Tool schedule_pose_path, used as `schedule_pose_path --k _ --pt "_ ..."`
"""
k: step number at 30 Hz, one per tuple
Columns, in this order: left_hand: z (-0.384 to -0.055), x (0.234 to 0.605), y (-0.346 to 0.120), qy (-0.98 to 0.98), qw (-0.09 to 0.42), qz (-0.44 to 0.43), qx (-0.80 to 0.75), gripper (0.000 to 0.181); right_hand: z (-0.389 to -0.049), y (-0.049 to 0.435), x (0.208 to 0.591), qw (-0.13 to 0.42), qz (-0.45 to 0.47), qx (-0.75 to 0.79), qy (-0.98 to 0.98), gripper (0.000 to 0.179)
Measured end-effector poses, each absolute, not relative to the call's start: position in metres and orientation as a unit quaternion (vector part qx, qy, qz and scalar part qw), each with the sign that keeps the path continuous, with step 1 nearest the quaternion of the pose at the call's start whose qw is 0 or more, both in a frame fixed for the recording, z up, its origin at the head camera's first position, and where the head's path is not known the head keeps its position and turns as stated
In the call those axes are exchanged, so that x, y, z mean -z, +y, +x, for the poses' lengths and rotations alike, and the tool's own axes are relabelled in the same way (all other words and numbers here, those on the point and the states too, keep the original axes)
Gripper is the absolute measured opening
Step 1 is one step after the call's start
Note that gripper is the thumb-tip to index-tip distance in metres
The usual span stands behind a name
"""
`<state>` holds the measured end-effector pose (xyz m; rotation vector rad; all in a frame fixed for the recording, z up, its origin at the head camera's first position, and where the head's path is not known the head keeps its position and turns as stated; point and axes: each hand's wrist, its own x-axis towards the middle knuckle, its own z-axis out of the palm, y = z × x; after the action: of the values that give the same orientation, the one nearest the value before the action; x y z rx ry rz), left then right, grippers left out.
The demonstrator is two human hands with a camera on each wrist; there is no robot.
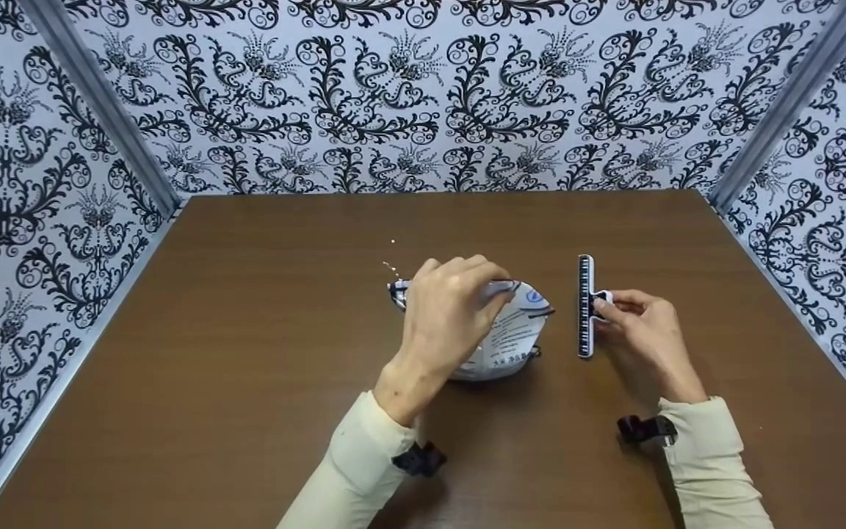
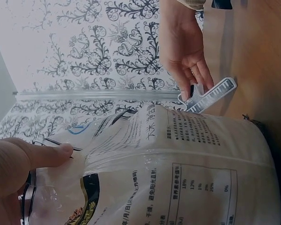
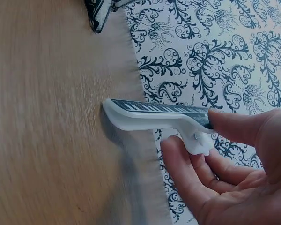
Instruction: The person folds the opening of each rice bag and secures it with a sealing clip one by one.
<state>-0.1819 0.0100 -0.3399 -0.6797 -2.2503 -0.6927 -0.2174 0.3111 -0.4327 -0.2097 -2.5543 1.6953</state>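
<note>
A plastic bag of rice (image 1: pixel 515 334), printed with dark text, stands on the brown table. My left hand (image 1: pixel 452 301) pinches its top edge, thumb on the near side in the left wrist view. The bag's contents are hidden behind the printed film. To the right of the bag, my right hand (image 1: pixel 647 327) holds a white sealing clip (image 1: pixel 585 308) with a black-and-white piano-key pattern. Thumb and fingers pinch the clip's handle (image 3: pixel 196 140), and its long bar points away from the palm. Clip and bag are apart.
Several white grains (image 1: pixel 391 267) lie on the table (image 1: pixel 261 330) beyond the bag. Patterned walls (image 1: pixel 393 95) enclose the back and both sides. A black wrist camera (image 1: pixel 423 459) sits on the left sleeve, another camera (image 1: pixel 645 429) on the right.
</note>
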Motion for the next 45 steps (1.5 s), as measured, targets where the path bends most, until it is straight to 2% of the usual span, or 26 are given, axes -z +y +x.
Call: schedule_pose_path --k 12,18,24,36,45 --pt "-0.183 0.342 0.011 -0.86 0.347 -0.259 0.271 0.011 -0.213 0.305 0.428 0.119 -0.035 -0.487 -0.865 0.037" --pt "-0.183 0.342 0.011 -0.858 0.349 -0.261 0.271 0.011 -0.213 0.3 0.428 0.143 -0.035 -0.48 -0.865 0.036" --pt "-0.182 0.341 0.011 -0.86 0.345 -0.261 0.272 0.011 -0.208 0.291 0.423 0.149 -0.03 -0.49 -0.858 0.037" --pt "-0.182 0.34 0.011 -0.863 0.337 -0.26 0.273 0.012 -0.195 0.283 0.413 0.154 0.05 -0.484 -0.86 0.029" --pt "-0.182 0.341 0.01 -0.864 0.334 -0.26 0.273 0.011 -0.19 0.284 0.412 0.149 0.069 -0.502 -0.849 0.029"
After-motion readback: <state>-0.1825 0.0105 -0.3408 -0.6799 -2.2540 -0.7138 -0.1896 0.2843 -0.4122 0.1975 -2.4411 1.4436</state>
